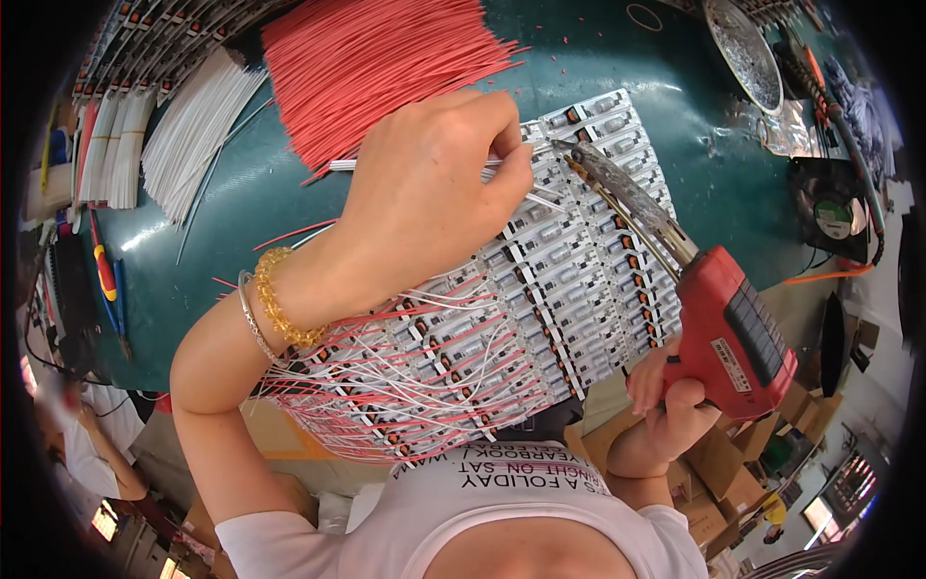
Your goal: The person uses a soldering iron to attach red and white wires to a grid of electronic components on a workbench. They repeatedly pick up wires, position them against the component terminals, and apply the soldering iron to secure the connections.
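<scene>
My left hand [434,183] is closed in a pinch on thin white wires [542,201] above the far part of a circuit board panel [579,299]. Their ends poke out past my fingers on both sides. In my right hand [675,410] is a red soldering gun [725,333], its long tip reaching to the panel's far side, just right of my left fingertips. Rows of small grey and black parts cover the panel. Red and white wires [415,376] trail from its near left rows; my left forearm hides some of them.
On the green table [694,96] lie a large pile of red wires [386,68] and a fan of white wires [198,135]. Pliers [104,270] rest at the left. A metal dish [743,53] and a black fan [831,214] stand at the right. Another person [92,434] is at lower left.
</scene>
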`<state>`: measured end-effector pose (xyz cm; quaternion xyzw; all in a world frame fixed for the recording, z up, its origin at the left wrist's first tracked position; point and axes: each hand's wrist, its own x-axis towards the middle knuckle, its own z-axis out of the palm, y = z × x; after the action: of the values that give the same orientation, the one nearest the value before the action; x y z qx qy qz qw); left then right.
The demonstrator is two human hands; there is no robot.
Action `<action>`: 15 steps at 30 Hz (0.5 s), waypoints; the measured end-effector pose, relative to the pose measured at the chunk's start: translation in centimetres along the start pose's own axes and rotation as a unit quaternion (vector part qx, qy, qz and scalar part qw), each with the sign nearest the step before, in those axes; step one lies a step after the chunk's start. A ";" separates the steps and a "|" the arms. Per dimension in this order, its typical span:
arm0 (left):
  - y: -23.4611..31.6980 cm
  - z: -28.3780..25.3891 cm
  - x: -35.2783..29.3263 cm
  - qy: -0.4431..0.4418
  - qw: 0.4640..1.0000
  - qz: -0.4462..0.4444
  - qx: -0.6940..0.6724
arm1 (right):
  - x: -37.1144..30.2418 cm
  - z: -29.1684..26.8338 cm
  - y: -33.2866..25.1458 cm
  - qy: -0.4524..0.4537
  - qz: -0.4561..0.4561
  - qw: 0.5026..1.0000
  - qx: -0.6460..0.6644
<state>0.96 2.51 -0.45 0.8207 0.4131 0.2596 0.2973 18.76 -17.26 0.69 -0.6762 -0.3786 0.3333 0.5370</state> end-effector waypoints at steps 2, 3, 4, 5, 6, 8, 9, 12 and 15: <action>0.0 -0.2 0.0 0.001 1.000 -0.001 0.001 | -0.3 -1.1 1.3 -0.007 -0.026 0.998 -0.050; 0.0 -0.2 -0.1 0.001 1.000 -0.002 -0.001 | -0.5 -1.5 1.4 -0.006 -0.031 0.997 -0.064; 0.0 -0.1 0.0 0.002 1.000 0.000 -0.001 | -0.5 -1.2 1.3 0.008 -0.030 0.998 -0.047; 0.0 0.0 0.0 0.002 1.000 0.002 -0.002 | -0.5 -0.9 1.0 0.019 -0.027 0.999 -0.032; 0.0 0.1 0.0 0.003 1.000 0.004 -0.004 | -0.5 -0.6 0.8 0.031 -0.026 0.999 -0.016; -0.1 0.1 0.0 0.001 1.000 0.001 -0.003 | -0.4 -0.2 0.4 0.038 -0.022 0.999 0.007; 0.0 0.0 0.0 -0.001 1.000 -0.003 0.000 | -0.3 -0.1 0.4 0.035 -0.023 0.999 0.016; 0.0 0.0 0.0 -0.001 1.000 -0.003 0.000 | -0.1 -0.1 0.4 0.008 -0.032 0.999 0.033; 0.2 0.0 0.0 0.013 1.000 -0.006 -0.017 | 0.1 0.5 -0.1 0.002 -0.018 0.998 0.058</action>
<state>1.04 2.42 -0.28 0.8095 0.4173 0.2756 0.3077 18.36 -16.92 0.73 -0.6379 -0.3694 0.3438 0.5817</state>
